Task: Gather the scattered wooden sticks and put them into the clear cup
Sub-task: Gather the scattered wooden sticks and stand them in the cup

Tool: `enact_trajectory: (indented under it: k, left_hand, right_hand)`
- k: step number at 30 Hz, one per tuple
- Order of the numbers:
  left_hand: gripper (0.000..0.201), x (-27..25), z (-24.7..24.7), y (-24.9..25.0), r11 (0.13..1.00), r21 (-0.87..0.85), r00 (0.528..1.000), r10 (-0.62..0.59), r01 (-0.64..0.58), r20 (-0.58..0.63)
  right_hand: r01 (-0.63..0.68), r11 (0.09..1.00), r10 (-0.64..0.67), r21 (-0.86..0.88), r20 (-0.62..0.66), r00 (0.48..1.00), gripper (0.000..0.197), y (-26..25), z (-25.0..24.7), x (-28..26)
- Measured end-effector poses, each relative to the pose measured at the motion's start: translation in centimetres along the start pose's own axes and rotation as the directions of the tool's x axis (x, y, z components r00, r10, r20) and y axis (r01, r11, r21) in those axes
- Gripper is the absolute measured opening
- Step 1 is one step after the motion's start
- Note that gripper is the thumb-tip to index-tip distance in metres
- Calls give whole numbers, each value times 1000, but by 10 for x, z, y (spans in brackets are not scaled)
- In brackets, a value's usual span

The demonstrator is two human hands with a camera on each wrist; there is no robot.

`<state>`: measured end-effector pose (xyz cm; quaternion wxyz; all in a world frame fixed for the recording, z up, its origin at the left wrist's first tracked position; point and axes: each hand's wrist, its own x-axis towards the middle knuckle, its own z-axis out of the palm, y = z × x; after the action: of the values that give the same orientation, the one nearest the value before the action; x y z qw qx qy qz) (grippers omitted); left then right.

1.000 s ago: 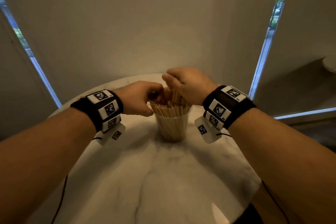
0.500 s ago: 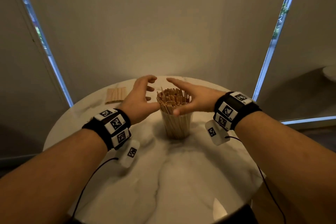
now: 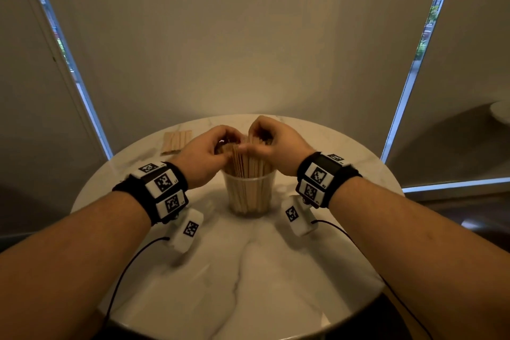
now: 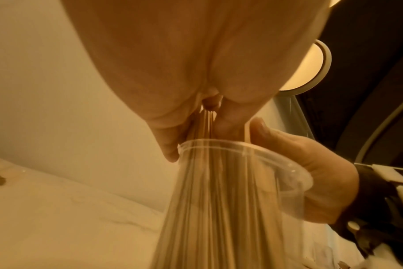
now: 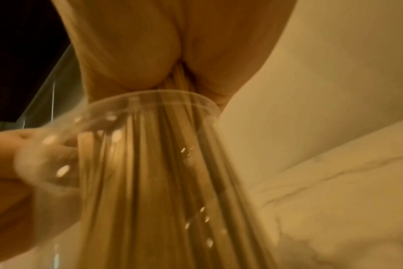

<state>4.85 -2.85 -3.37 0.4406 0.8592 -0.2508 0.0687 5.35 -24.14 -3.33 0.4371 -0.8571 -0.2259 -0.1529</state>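
A clear cup (image 3: pixel 248 196) stands in the middle of the round marble table (image 3: pixel 242 270), packed with upright wooden sticks (image 3: pixel 248 163). My left hand (image 3: pixel 212 150) curls over the left part of the stick tops, and my right hand (image 3: pixel 269 143) curls over the right part. Both grip the bundle above the rim. In the left wrist view my left hand (image 4: pixel 196 112) pinches sticks (image 4: pixel 205 120) above the cup (image 4: pixel 242 182). The right wrist view shows my right hand (image 5: pixel 173 72) clasping sticks (image 5: pixel 177 80) over the cup (image 5: pixel 150 145). A small pile of sticks (image 3: pixel 176 141) lies at the table's far left.
The table edge curves close on every side. Blinds and window strips (image 3: pixel 414 63) stand behind it. Cables (image 3: pixel 124 276) run from the wrist cameras across the table's front.
Half a second ago both hands were spread open beside the cup. Now they have come together and curl round the stick tops.
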Motion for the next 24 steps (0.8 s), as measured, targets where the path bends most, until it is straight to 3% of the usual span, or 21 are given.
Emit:
enact_trajectory:
  k: [3, 6, 8, 10, 12, 16, 18, 22, 24]
  left_hand:
    - [35, -1, -3, 10, 1000, -19, 999, -11, 12, 34]
    - [38, -3, -10, 18, 998, -19, 997, 59, -59, 52]
    - [39, -7, -13, 18, 995, -32, 994, 95, -94, 45]
    - [58, -11, -14, 18, 988, 100, 987, 102, -115, 124]
    - [77, -12, -12, 18, 938, 297, 974, 128, -180, 185]
    - [50, -7, -17, 22, 882, 395, 966, 217, -256, 142]
    - [46, -6, -19, 24, 851, 455, 961, 194, -264, 196]
    - [71, -6, -24, 28, 872, 435, 947, 88, -223, 309]
    - [73, -6, -23, 26, 796, 540, 929, 71, -271, 362]
  right_hand:
    - [28, 999, -28, -25, 15, 999, 28, -7, -4, 1]
    - [128, 974, -100, -187, 150, 984, 49, -10, -16, 0]
    - [196, 957, -170, -215, 135, 976, 61, -12, -25, -3]
    - [238, 950, -207, -200, 164, 964, 66, -13, -30, -7]
    - [240, 949, -183, -203, 265, 947, 62, -13, -27, -10]
    - [178, 974, -134, -137, 283, 950, 48, -10, -26, -11]
    - [181, 977, -143, -110, 291, 946, 49, -11, -26, -11]
    - [175, 962, -88, -208, 371, 925, 48, -16, -25, -12]
    - [198, 941, -70, -273, 417, 906, 38, -18, -25, -11]
